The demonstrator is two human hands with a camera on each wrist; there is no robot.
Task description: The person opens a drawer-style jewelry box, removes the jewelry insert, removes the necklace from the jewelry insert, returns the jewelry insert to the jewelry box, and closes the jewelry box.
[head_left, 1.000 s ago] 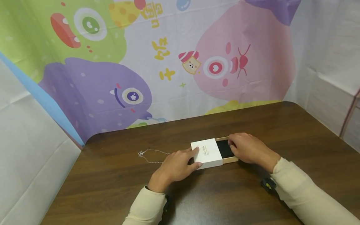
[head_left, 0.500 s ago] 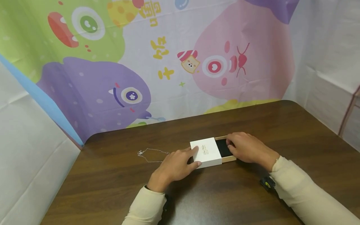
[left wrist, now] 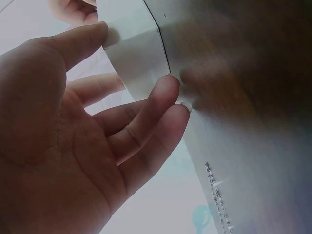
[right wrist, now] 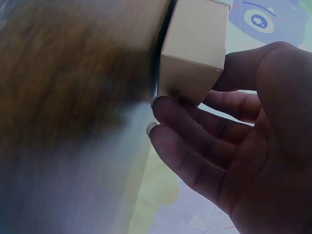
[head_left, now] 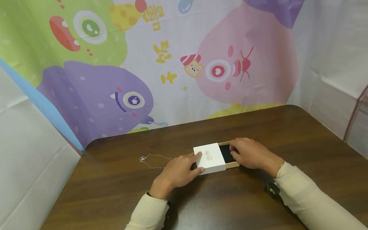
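Observation:
A white slide-out gift box with gold lettering lies on the table, its outer sleeve (head_left: 214, 163) to the left and its tan drawer (head_left: 232, 165) partly out to the right. Black padding (head_left: 226, 154) shows inside the drawer. My left hand (head_left: 176, 171) holds the sleeve's left end, index finger on top and thumb at the near corner. With curled fingers, my right hand (head_left: 251, 154) grips the drawer's outer end; the right wrist view shows fingertips against that end face (right wrist: 187, 80). A thin silver chain necklace (head_left: 142, 159) lies left of the box, partly hidden behind my left hand.
The dark brown wooden table (head_left: 224, 204) has a rounded far edge. A cartoon-printed cloth (head_left: 178, 105) hangs right behind it, and pale cloth walls (head_left: 330, 105) stand at both sides.
The drawer has slid slightly left into the sleeve, with my right hand moving along with it. My left hand keeps its place on the sleeve. The necklace lies as before.

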